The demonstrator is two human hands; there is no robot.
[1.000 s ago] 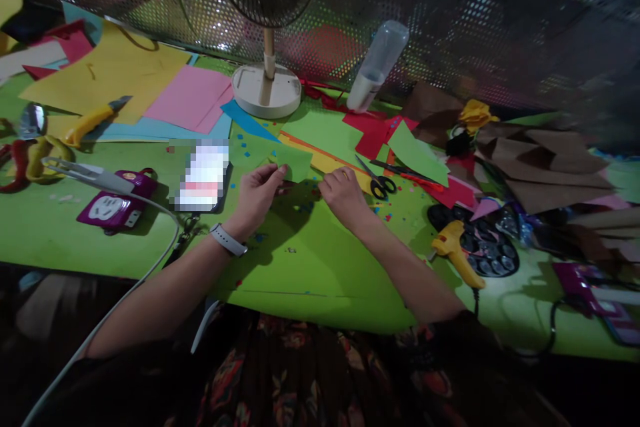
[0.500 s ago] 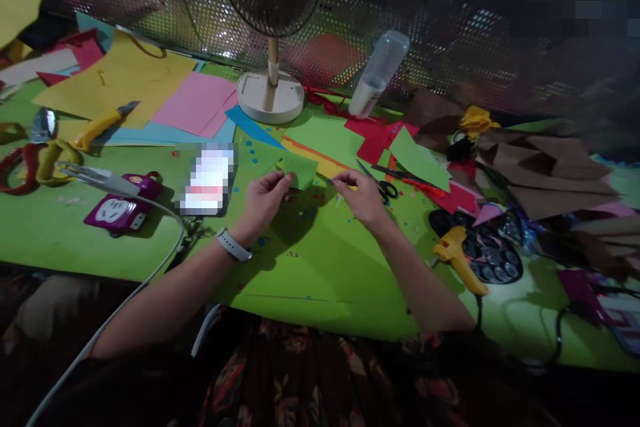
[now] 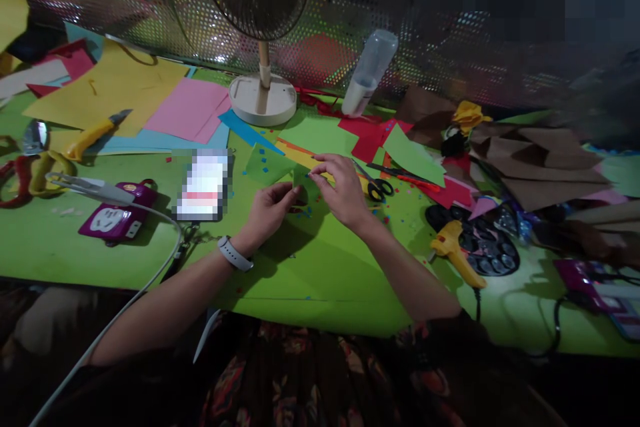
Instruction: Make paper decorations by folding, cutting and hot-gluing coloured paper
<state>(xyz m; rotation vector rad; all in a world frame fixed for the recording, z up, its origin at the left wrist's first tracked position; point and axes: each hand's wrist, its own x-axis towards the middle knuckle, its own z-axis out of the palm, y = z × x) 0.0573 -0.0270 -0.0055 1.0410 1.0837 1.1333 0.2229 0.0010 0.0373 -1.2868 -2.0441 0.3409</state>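
My left hand [image 3: 273, 210] pinches the lower edge of a small green paper piece [image 3: 303, 187] held just above the green table cover [image 3: 310, 267]. A white wristband sits on that wrist. My right hand [image 3: 340, 190] pinches the same green piece at its top edge, fingers curled over it. Both hands meet at the middle of the table, over scattered bits of blue and red confetti.
Black-handled scissors [image 3: 377, 183] lie right of my hands. A yellow glue gun [image 3: 456, 250] rests on a dark tray. A fan base [image 3: 263, 99], a tilted bottle [image 3: 369, 73], coloured paper sheets, a yellow utility knife [image 3: 93, 132] and a purple power strip [image 3: 115, 217] surround the workspace.
My right hand moved left and up from the table to grasp the green piece beside my left hand. The piece now stands more upright between both hands.
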